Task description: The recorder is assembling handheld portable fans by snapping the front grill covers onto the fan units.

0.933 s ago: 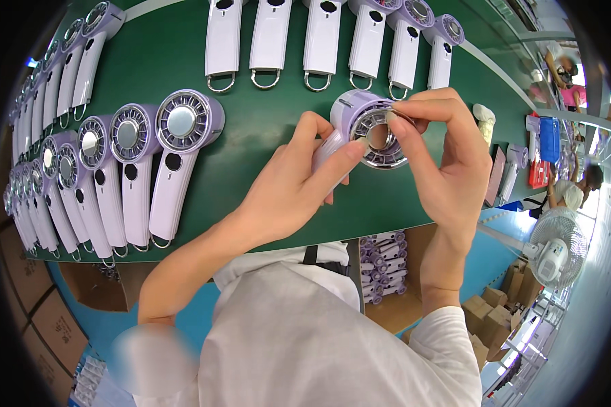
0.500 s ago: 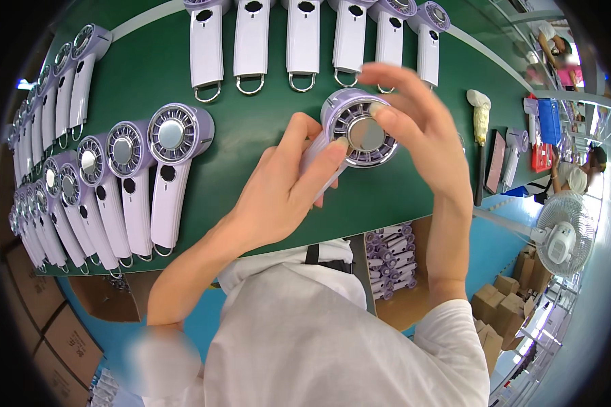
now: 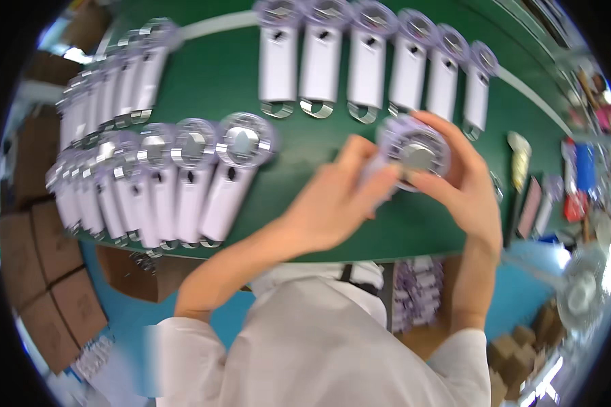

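Over the green table (image 3: 305, 217) I hold a purple and white handheld fan (image 3: 419, 152) with a round silver centre, its head toward the upper right. My left hand (image 3: 343, 193) is closed around its handle, the thumb at the lower edge of the head. My right hand (image 3: 465, 180) grips the head from the right, its thumb on the front near the silver disc. The held handle is mostly hidden by my left hand. Motion blurs the picture.
Similar fans (image 3: 366, 68) lie in a row along the far side, and more fans (image 3: 183, 176) lie in rows at the left. A yellow-handled tool (image 3: 519, 163) and a pink strip (image 3: 529, 207) lie at the right. Below the table edge stand open cartons (image 3: 139, 275).
The whole view has shifted, so the table and fans appear farther right and lower. My right fingers have come down from above the fan and now wrap its head.
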The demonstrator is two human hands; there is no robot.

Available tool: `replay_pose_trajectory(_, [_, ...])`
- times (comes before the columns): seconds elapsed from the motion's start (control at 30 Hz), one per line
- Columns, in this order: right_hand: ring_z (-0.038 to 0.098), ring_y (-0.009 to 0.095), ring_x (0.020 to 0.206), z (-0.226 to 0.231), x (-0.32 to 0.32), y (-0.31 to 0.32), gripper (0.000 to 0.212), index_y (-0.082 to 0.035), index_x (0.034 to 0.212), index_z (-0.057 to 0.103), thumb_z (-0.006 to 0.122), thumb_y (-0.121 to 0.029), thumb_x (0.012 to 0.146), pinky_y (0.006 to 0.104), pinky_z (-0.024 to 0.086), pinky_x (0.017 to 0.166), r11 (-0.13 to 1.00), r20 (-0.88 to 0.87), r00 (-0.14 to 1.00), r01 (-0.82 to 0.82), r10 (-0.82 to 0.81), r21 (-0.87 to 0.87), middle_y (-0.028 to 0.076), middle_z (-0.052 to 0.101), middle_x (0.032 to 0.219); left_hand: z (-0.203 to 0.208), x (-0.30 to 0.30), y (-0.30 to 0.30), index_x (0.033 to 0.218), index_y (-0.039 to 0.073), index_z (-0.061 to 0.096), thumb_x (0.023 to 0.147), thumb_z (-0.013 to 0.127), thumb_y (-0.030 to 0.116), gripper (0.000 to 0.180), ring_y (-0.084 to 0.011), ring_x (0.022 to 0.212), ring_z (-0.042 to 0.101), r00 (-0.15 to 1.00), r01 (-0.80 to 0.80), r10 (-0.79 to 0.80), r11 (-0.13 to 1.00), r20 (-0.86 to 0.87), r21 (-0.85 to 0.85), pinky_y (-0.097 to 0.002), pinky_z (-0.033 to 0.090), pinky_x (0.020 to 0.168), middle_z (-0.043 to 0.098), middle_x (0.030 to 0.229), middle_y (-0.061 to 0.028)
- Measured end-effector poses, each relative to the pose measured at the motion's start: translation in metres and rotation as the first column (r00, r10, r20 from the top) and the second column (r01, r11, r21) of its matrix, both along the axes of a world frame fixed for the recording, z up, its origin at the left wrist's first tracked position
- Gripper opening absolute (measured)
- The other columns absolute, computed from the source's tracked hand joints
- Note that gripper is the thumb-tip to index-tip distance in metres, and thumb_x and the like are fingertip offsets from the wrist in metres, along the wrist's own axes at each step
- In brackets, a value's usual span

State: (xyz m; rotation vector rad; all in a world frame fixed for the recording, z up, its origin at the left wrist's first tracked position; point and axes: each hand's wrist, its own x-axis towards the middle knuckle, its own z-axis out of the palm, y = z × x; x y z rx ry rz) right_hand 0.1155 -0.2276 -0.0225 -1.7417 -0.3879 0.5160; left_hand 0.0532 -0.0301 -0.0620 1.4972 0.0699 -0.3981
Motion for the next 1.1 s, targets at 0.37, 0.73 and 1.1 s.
replay_pose_trajectory(0.37, [0.064,0.02,0.106,0.015,0.014,0.009,0.053,0.004,0.138,0.045,0.064,-0.019,0.093,0.0267,0.045,0.089,0.973,0.338,0.916,0.175,-0.216,0.149,0.016,0.056,0.13,0.096,0.069,0.115,0.124,-0.006,0.044,0.09,0.067,0.042,0.063,-0.0364,0.077,0.068,0.724,-0.578,0.024,0.566,0.69,0.587,-0.0398,0.053,0.071,0.067,0.09,-0.0242])
replay_pose_trajectory(0.73, [0.064,0.012,0.084,-0.037,-0.01,-0.04,0.021,-0.001,0.112,0.064,0.064,-0.011,0.094,0.0239,0.048,0.079,0.901,0.171,0.895,0.428,-0.412,-0.067,0.006,0.066,0.105,-0.006,0.114,0.275,0.134,-0.009,0.044,0.086,0.059,0.063,0.088,-0.0392,0.116,0.059,0.949,-0.313,0.116,0.229,0.294,0.922,-0.0437,0.044,0.096,0.059,0.125,-0.0294])
replay_pose_trajectory(1.1, [0.055,0.012,0.062,-0.047,-0.005,-0.135,0.017,0.002,0.097,0.067,0.069,-0.013,0.089,0.0266,0.045,0.059,0.495,0.608,0.431,0.866,-0.666,-0.072,0.009,0.068,0.082,-0.012,0.123,0.288,0.117,-0.007,0.058,0.093,0.057,0.052,0.064,-0.0424,0.106,0.061,0.992,-0.126,0.05,0.187,0.118,0.974,-0.042,0.046,0.09,0.064,0.11,-0.0302])
